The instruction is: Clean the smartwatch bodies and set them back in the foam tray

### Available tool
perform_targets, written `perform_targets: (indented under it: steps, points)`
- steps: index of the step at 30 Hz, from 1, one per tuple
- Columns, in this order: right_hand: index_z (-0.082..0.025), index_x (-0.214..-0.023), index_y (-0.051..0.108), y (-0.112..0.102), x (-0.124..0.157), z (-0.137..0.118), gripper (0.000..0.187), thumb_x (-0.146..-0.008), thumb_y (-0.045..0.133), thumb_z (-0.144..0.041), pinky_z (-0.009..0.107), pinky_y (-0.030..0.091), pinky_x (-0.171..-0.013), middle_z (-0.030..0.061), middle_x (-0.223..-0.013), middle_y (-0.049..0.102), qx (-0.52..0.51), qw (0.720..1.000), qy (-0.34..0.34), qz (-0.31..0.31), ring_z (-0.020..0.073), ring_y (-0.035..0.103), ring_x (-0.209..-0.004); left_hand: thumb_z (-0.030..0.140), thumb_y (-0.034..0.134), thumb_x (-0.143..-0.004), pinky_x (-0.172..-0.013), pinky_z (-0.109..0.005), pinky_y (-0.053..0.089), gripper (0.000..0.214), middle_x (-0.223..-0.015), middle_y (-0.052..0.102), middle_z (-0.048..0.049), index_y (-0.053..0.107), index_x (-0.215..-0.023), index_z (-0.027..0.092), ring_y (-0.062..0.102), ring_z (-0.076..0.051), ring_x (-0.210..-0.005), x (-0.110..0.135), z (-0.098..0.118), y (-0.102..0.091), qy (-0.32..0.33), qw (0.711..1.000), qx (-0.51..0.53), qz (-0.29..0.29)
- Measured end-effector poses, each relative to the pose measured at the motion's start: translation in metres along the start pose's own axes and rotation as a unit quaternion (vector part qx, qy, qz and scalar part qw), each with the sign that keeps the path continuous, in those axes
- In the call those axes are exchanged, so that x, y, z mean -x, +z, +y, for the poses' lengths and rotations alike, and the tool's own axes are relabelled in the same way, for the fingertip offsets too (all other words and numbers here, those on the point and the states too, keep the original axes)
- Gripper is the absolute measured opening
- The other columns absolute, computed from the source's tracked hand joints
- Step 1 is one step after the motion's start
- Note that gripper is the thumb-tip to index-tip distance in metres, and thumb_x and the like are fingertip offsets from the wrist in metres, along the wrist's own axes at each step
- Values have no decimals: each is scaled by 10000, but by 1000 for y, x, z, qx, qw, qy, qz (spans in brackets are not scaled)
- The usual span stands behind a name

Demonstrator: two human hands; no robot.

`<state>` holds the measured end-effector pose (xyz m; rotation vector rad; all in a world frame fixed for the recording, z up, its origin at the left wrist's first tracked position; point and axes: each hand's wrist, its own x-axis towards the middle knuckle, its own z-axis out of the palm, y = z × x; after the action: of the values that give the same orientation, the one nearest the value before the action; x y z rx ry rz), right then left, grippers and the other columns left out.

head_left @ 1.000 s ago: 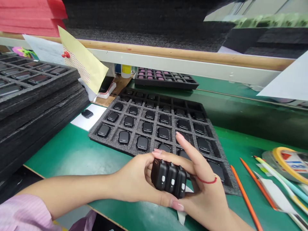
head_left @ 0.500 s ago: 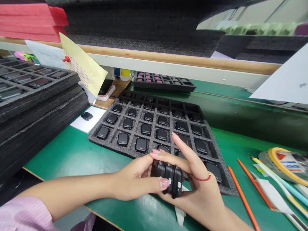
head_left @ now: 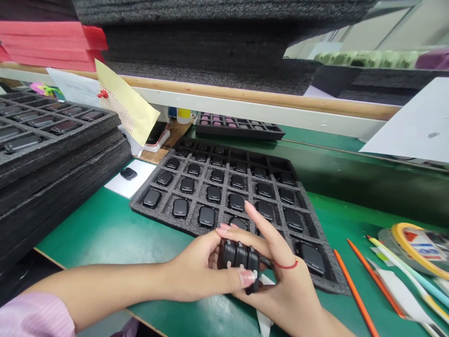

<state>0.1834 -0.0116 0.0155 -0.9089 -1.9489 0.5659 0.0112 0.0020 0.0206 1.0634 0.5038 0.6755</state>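
Three black smartwatch cases (head_left: 234,252) are held side by side in a row, with small white marks along their edges. My left hand (head_left: 192,271) is closed round them from the left, its thumb lying across the marked edges. From the right, my right hand (head_left: 289,290) also grips the row, with one finger stretched out over the tray. A white cloth or tissue (head_left: 264,323) hangs below my right palm. Just beyond both hands lies a grey-black foam tray (head_left: 157,217), with a black watch case (head_left: 206,216) and several more like it in its pockets.
Stacked foam trays (head_left: 66,173) stand at the left, beside a lone watch case (head_left: 128,173) on white paper (head_left: 138,180). Orange sticks (head_left: 356,292) and a tape roll (head_left: 414,248) lie right. A shelf edge (head_left: 245,96) crosses above; a smaller tray (head_left: 242,133) sits behind.
The view has tilted slightly, so the surroundings sit lower in the picture. My left thumb has slid rightwards across the watch edges, towards the rightmost case. Both hands keep their hold.
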Motion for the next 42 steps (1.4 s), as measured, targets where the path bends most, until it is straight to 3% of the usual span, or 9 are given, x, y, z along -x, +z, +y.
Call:
perform_targets:
  steps: [4,11,15,19,23,28,31,35,42]
  points:
    - [-312,-1410,547,0,0,2,737,-747,839,-177,243,656,-838,77,-1611,392,-42,998,36,-6,275,674,-1195,154,846,-644,-889,-433,535,557,-1025,669,-97,559,-1122,169,689,-279,-1003,-2,1,1,-26,1000,6,-2]
    - [-288,-1386,571,-1,1,4,691,-757,836,-181,279,605,-958,87,-1608,397,-43,999,25,0,266,676,-1194,124,912,-540,-893,-452,531,647,-941,658,-54,570,-1087,180,688,-282,-978,-1,0,2,-63,997,30,25]
    - [-309,-1492,450,0,1,2,749,-827,788,-241,269,626,-918,89,-1575,454,-27,1000,4,-8,254,663,-1217,206,828,-721,-924,-422,528,431,-1023,663,-81,601,-1087,174,668,-243,-1009,-1,1,1,4,1000,12,-4]
    - [-323,-1562,331,4,3,-3,819,-865,753,-237,312,608,-977,82,-1494,556,2,1000,1,-6,246,657,-1226,229,687,-859,-918,-388,543,213,-1039,657,-90,612,-1046,160,643,-213,-1009,0,4,2,53,997,-49,16]
    - [-292,-1601,235,6,2,-4,899,-868,753,-240,357,549,-1069,65,-1326,694,-18,1000,-18,1,243,657,-1228,194,669,-856,-892,-377,558,193,-1034,670,-89,611,-1037,160,649,-204,-984,1,5,4,56,997,-54,17]
    - [-363,-1532,397,5,5,2,754,-874,732,-211,283,656,-868,67,-1589,428,-26,1000,10,-11,275,658,-1216,118,828,-688,-851,-330,541,377,-996,674,-60,640,-1011,166,652,-178,-925,0,1,4,11,1000,18,13]
    - [-345,-1479,486,6,9,7,692,-854,759,-231,267,661,-840,72,-1582,442,-47,999,23,-4,290,655,-1216,95,893,-598,-845,-327,534,478,-1031,673,-63,660,-1008,170,648,-193,-954,0,1,5,-14,999,43,11]
    - [-336,-1466,502,5,9,8,677,-850,775,-270,270,656,-853,78,-1580,446,-52,999,17,-3,289,654,-1221,118,905,-604,-884,-356,529,517,-1058,672,-72,666,-1060,171,651,-221,-1004,-1,3,6,-17,999,39,8]
    - [-276,-1612,199,-1,-2,2,841,-926,685,-281,439,564,-1055,114,-1281,711,-16,999,-25,-40,304,654,-1224,176,807,-734,-917,-371,513,347,-1043,661,-79,661,-1048,157,640,-232,-1021,-1,4,5,31,999,-21,12]
